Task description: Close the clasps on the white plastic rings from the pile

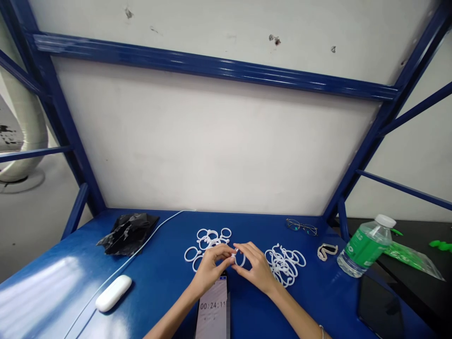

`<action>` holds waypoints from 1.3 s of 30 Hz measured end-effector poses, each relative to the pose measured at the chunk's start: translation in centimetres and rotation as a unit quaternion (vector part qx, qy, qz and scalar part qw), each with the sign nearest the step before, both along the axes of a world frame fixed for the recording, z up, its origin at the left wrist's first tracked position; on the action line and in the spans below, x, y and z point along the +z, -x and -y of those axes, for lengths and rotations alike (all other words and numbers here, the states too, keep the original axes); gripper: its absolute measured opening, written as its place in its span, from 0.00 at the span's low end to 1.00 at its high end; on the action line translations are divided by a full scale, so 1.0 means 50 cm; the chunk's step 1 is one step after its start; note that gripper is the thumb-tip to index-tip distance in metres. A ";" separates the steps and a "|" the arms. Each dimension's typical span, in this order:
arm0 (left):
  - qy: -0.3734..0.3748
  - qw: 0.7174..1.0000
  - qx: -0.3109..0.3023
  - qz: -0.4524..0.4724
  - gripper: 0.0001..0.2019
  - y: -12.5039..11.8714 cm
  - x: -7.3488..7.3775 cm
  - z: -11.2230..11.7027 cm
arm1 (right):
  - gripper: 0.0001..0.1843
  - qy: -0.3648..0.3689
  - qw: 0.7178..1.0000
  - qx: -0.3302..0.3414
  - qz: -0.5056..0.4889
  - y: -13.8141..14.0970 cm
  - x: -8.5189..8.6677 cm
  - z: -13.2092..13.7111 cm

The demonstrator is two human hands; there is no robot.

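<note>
In the middle of the blue table my two hands meet over a white plastic ring (243,259), which looks like a curtain ring. My left hand (213,264) pinches its left side, around a small part that the fingertips mostly cover. On the other side, my right hand (259,269) grips the ring between thumb and fingers. Behind my left hand lie several white rings (191,254), spread loosely. A denser heap of white rings (284,264) sits just right of my right hand. Under my left wrist is a phone (213,308) showing a running timer.
To the left are a crumpled black plastic bag (130,231), a white cable (132,256) and a white oval case (113,293). Eyeglasses (301,227), a water bottle (367,245) and a dark phone (379,306) lie to the right. A blue frame (212,63) rises around the table.
</note>
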State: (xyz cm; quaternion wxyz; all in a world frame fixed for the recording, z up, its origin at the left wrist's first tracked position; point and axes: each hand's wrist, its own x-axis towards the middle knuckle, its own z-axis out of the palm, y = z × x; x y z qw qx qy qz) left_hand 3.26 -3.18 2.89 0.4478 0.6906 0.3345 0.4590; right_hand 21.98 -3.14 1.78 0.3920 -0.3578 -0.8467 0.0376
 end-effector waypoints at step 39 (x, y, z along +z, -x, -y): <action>-0.084 0.995 0.023 -0.054 0.10 -0.003 -0.004 0.001 | 0.20 0.032 0.999 0.013 -0.010 0.000 -0.013 -0.004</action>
